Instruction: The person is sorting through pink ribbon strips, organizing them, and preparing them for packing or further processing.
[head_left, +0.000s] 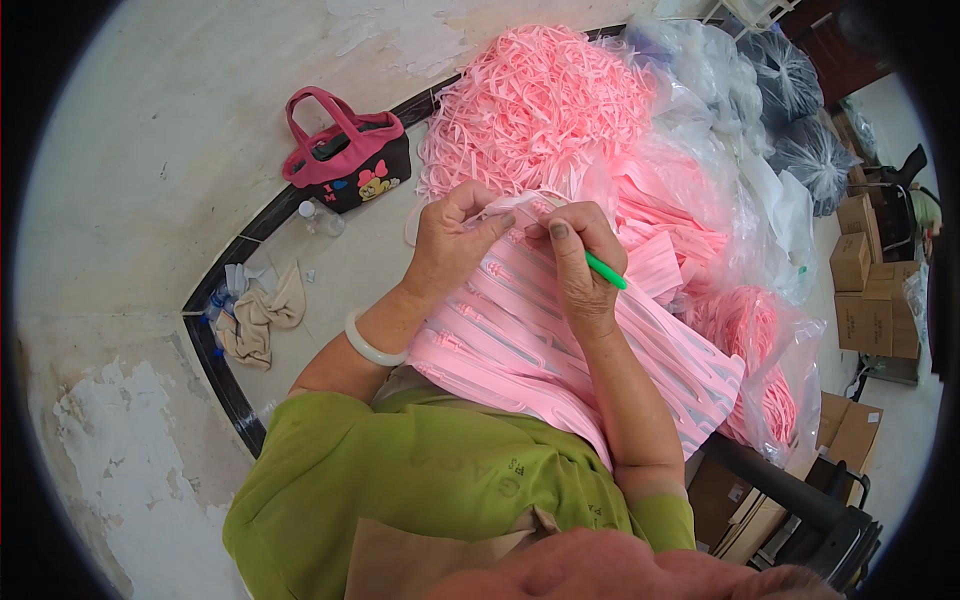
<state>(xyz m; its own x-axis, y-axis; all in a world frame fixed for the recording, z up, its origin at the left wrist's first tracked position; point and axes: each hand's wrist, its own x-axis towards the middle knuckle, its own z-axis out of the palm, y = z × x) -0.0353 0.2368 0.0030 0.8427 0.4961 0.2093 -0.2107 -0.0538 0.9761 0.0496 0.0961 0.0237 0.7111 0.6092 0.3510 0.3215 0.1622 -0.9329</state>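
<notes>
My left hand [452,238] is closed in a pinch on a thin pale pink strip [535,204], in front of the pink heap. Close beside it, my right hand [582,258] is wrapped round a slim tool with a bright green handle [607,272]. The tool's working end is hidden by my fingers. Both hands are above a layer of pink strips with grey lines [530,345], which look like zippers, spread over my lap. A white bangle circles my left wrist.
Beyond my hands rises a big heap of loose pink strips [530,105]. Clear plastic bags [700,85] and a bundle of pink cords [765,400] lie to the right, with cardboard boxes [865,320] farther off. A pink-and-black handbag [355,165], a bottle [322,218] and a beige cloth [262,318] stand left.
</notes>
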